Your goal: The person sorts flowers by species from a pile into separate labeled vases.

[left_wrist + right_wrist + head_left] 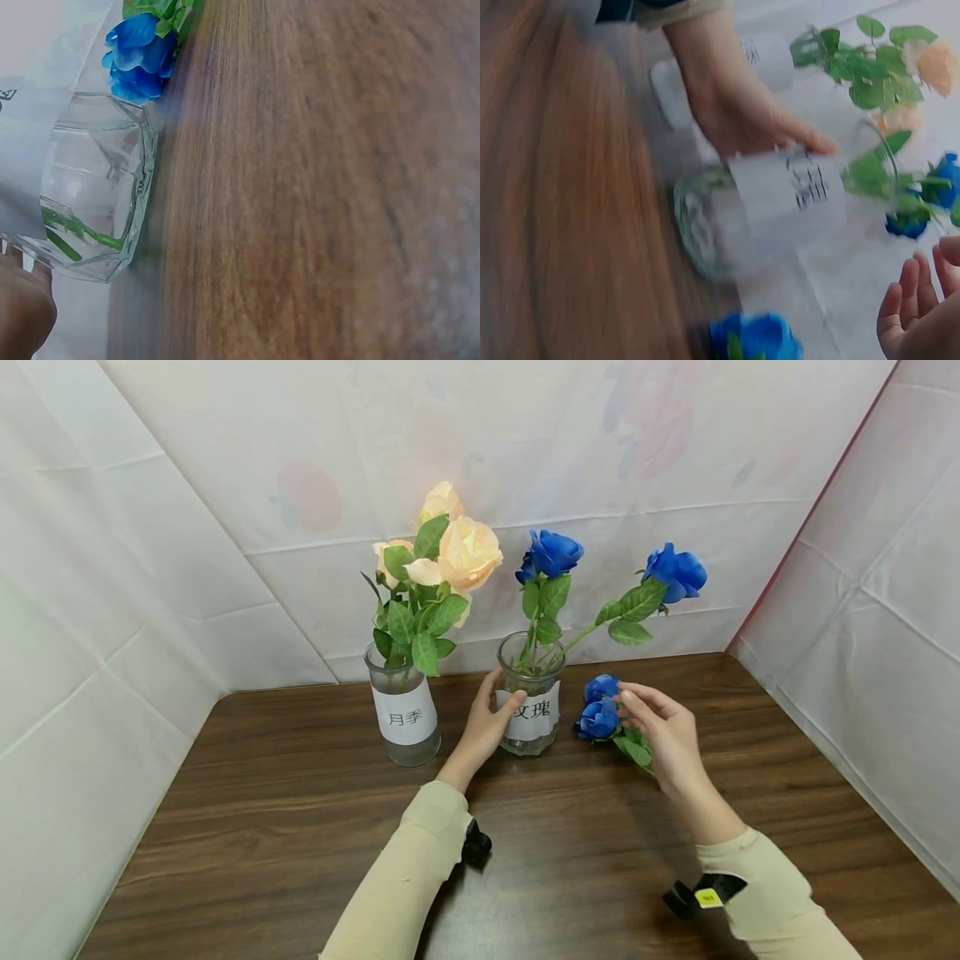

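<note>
A glass vase (529,742) with a white paper label stands upright, holding blue roses (553,555); one stem leans far to the right. My left hand (486,723) grips this vase from its left side, thumb across the front of the label. Cut stem ends show through the glass in the left wrist view. More blue roses (598,718) lie on the table right of the vase. My right hand (663,732) hovers by these blooms, fingers loosely bent; in the right wrist view the fingers (910,289) hold nothing, and the lying bloom (756,337) is apart from them.
Left of the gripped vase stands a second labelled glass vase (405,718) with peach roses (467,553). Both vases are near the back edge of the dark wooden table (300,843). White cloth (285,435) hangs behind and at both sides.
</note>
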Available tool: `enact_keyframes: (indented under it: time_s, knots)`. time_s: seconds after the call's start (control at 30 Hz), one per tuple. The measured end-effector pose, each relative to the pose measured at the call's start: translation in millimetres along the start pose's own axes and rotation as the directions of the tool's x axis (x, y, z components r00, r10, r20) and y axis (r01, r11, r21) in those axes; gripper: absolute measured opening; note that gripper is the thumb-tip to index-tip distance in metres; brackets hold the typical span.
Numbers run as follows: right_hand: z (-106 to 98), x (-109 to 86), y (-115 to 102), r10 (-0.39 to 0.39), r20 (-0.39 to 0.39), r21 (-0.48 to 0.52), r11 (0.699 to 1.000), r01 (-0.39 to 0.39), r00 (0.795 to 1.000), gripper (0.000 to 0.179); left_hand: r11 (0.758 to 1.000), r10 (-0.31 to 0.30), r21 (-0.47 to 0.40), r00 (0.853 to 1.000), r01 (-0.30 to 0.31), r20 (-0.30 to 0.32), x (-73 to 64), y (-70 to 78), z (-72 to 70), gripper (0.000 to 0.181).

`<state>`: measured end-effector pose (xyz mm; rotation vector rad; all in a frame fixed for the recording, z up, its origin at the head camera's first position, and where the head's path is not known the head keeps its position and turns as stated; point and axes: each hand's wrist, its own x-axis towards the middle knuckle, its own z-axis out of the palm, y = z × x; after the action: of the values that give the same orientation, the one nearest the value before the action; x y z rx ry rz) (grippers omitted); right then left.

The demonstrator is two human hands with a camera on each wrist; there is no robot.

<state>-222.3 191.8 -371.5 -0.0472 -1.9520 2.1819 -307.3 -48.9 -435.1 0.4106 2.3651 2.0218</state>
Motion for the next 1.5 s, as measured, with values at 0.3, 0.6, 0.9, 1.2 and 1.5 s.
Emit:
enact_keyframes:
  time_s: [0.3,0.6,0.9,1.2,1.5]
  knots:
    - [-55,-13.1,3,0.078,0.06,-0.178,0.982,-0.066,0.995,0.029,1.0,0.008,0.011,1.0,-0.008,-0.013,0.9,-1.2,-2.1,0.082]
    - [-88,-19.1,15,0.202,0.049,-0.413,0.896,-0.164,0.978,0.047,1.0,-0.006,-0.001,1.0,0.006,-0.007,1.7,-3.4,-0.4,0.08]
    - [-114,-18.6,30,0.256,0.066,-0.592,0.788,-0.169,0.964,0.06,1.0,-0.009,-0.004,1.0,0.009,-0.005,0.9,-2.0,0.2,0.091]
    - [-130,-21.2,43,0.376,0.148,-0.679,0.711,-0.182,0.915,0.06,1.0,0.002,-0.006,1.0,-0.002,0.001,0.7,-1.5,0.3,0.086]
    - [-130,-19.8,47,0.39,0.151,-0.699,0.692,-0.181,0.908,0.053,1.0,0.009,-0.008,1.0,-0.009,-0.003,0.2,-2.1,0.1,0.088]
